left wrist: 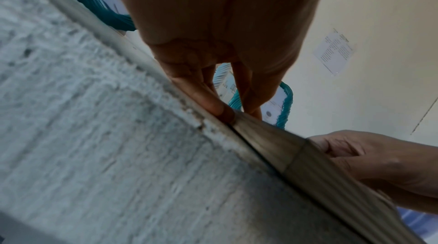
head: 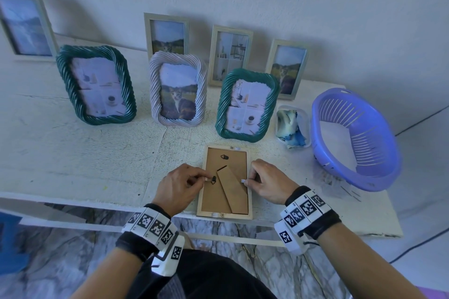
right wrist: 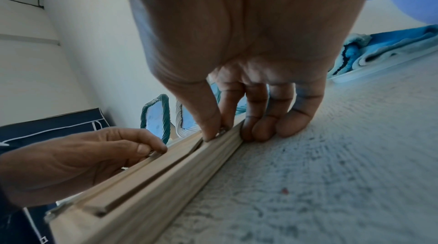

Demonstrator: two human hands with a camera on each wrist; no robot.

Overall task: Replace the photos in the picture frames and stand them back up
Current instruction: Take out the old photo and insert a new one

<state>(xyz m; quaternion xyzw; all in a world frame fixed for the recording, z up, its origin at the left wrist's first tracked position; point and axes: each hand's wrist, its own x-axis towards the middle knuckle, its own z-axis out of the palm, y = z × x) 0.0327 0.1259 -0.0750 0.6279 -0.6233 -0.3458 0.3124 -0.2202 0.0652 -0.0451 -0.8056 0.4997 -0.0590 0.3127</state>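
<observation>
A light wooden picture frame (head: 224,215) lies face down at the table's front edge, its brown backing board (head: 213,196) and folded stand leg (head: 230,189) facing up. My left hand (head: 179,183) pinches a small tab (head: 210,179) on the frame's left side. My right hand (head: 267,181) pinches a matching tab (head: 243,181) on the right rail, its other fingertips (right wrist: 260,132) resting on the table beside the frame (right wrist: 166,177). In the left wrist view my left fingers (left wrist: 211,102) press at the frame's edge (left wrist: 308,165).
Several framed photos stand behind: a green rope frame (head: 246,104), a white rope frame (head: 178,88), another green one (head: 97,85), and plain frames by the wall. A purple basket (head: 354,138) and a small tub of cloth (head: 292,126) sit at the right.
</observation>
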